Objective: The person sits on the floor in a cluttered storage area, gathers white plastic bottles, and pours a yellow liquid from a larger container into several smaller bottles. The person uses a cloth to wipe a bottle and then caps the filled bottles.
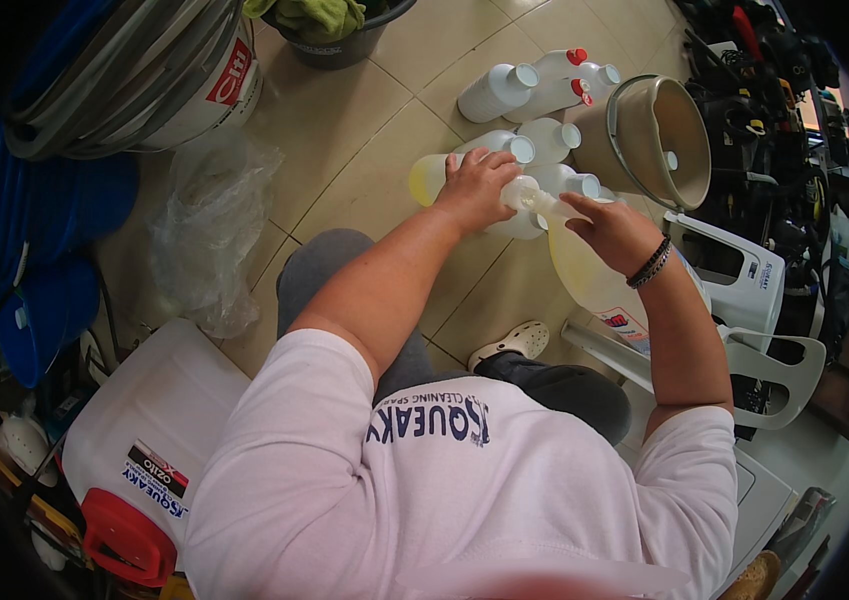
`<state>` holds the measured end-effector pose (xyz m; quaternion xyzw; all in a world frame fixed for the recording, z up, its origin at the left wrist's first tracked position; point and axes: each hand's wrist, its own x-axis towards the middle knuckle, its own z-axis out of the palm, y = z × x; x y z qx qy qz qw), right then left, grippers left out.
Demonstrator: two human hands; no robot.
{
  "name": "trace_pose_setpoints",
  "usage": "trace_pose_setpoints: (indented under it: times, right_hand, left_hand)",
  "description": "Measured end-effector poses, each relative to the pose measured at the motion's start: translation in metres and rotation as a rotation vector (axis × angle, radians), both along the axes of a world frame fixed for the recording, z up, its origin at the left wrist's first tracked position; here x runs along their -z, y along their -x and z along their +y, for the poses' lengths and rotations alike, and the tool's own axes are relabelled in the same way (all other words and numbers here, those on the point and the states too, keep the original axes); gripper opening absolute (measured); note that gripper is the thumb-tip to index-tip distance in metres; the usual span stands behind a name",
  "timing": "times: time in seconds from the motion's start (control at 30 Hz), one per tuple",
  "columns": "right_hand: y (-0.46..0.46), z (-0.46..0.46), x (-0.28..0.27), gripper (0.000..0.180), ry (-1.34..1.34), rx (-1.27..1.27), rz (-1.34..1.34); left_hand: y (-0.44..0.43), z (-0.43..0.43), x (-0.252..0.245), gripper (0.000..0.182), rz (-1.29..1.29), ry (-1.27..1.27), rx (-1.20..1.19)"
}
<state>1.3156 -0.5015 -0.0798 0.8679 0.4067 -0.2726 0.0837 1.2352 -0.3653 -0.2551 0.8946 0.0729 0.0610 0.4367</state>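
My left hand (473, 191) grips the upper part of a translucent plastic bottle (426, 180), which has yellow liquid near its base. My right hand (612, 232) is at the neck of a large translucent jug (582, 270) that also holds yellow liquid and bears a printed label. The jug is tilted, its mouth meeting the uncapped mouth of the bottle. I cannot tell whether liquid is flowing between them. Close around my hands stand several white-capped bottles (553, 141), some partly hidden by my fingers.
A beige bucket (593, 139) lies beyond my right hand, near red-topped bottles (548, 97). To the left are a crumpled clear plastic bag (214, 225), a white tank with a red cap (161, 397) and blue buckets (56, 217). White plastic furniture (743, 277) stands at right.
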Motion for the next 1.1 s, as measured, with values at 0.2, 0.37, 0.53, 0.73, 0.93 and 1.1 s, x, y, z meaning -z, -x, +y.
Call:
trace_pose_setpoints:
  times: [0.2,0.37,0.53,0.73,0.93,1.1]
  right_hand:
    - [-0.001,0.000,-0.002,0.034,0.020,0.005,-0.003]
    - [-0.003,-0.002,-0.001,0.033,0.004,-0.036,-0.008]
    - [-0.003,0.001,-0.002,0.033,0.028,-0.018,0.003]
    - [-0.004,0.005,-0.005,0.033,0.045,-0.008,0.012]
    - [-0.006,0.007,-0.005,0.034,0.050,-0.003,0.023]
    - [-0.007,0.010,-0.006,0.033,0.056,-0.001,0.029]
  left_hand:
    - [0.000,0.000,-0.002,0.053,0.001,0.015,0.003]
    - [0.000,0.001,-0.001,0.054,-0.001,0.044,0.011]
    - [0.000,0.002,0.000,0.054,-0.011,0.042,0.011]
    - [-0.001,0.003,0.002,0.056,-0.016,0.054,0.019]
    - [-0.001,0.003,0.003,0.055,-0.029,0.057,0.002]
    - [-0.002,0.005,0.005,0.055,-0.041,0.088,0.003]
